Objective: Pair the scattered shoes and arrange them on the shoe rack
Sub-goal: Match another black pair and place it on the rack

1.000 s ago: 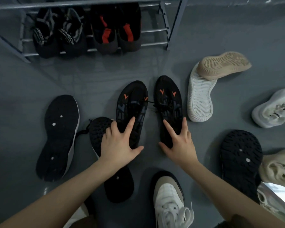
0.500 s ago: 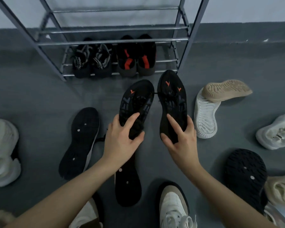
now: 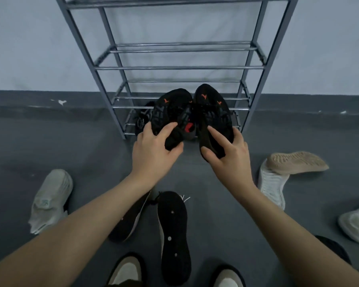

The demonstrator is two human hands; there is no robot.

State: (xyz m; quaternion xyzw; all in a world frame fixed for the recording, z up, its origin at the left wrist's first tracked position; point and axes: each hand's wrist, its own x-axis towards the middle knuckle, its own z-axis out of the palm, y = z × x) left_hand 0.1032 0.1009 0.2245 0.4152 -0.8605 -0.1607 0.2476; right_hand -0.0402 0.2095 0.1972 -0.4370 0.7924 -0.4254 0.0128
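Two black shoes with orange marks are held side by side in the air, toes pointing at the shoe rack [image 3: 255, 49] and soles partly turned up: the left shoe [image 3: 170, 112] sits in the left hand [image 3: 153, 150], whose fingers and thumb curl round its heel end, and the right shoe [image 3: 212, 114] sits in the right hand [image 3: 228, 156], gripped the same way with the forefinger stretched along the sole. The pair hangs just in front of the rack's lowest shelf, where other dark shoes [image 3: 142, 121] show behind the held ones. The step in hand looks like carrying a matched pair to the rack; since the bottom shelf seems taken, the next move probably calls for turning both shoes sole-down and setting them together on a free shelf above. On the grey floor [image 3: 39, 146] lie more shoes: a pale one [image 3: 50, 200] at left, black soles [image 3: 174, 235] between the arms, and a tan sole [image 3: 294, 162] resting on a white sole [image 3: 273, 187] at right.
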